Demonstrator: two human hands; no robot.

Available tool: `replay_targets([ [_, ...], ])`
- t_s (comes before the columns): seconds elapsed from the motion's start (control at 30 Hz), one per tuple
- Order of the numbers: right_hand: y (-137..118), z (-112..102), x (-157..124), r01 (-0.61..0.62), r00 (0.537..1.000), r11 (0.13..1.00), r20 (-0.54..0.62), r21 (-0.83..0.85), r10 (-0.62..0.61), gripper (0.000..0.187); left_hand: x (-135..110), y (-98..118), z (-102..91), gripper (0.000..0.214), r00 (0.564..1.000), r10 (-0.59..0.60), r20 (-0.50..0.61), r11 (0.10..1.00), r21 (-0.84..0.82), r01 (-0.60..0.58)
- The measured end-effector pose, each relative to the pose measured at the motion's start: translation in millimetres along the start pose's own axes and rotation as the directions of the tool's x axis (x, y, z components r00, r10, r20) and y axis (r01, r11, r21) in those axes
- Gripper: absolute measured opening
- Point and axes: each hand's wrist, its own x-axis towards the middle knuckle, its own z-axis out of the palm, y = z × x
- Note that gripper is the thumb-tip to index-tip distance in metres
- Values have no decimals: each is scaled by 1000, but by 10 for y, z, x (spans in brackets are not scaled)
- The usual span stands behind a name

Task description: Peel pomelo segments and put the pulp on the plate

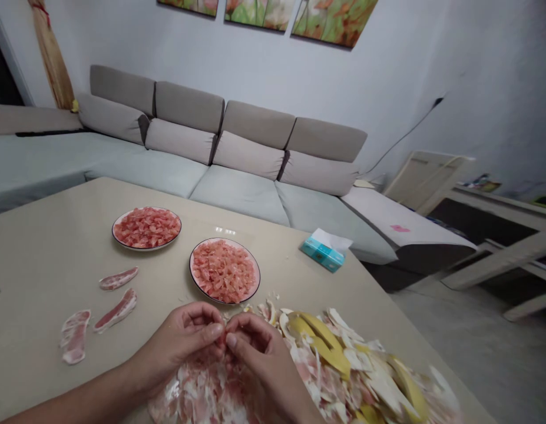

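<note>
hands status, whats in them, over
Left hand, right hand curled together, anything held hidden. Over pale peel heap. Plate of pink pulp just ahead.

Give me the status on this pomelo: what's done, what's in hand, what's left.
Done: the far plate and the near plate hold heaps of pink pulp. In hand: the left hand and the right hand pinch together over a pile of peel and pith; what they hold is hidden. Left: three membrane-skinned segments lie on the tabletop.
</note>
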Motion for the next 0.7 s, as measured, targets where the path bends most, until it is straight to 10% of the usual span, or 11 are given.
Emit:
replay_targets([
  [0.7,-24,-10,-31,-38,997,982,74,187,25,22,79,-79,-67,5,996,-43,81,931,-358,69],
])
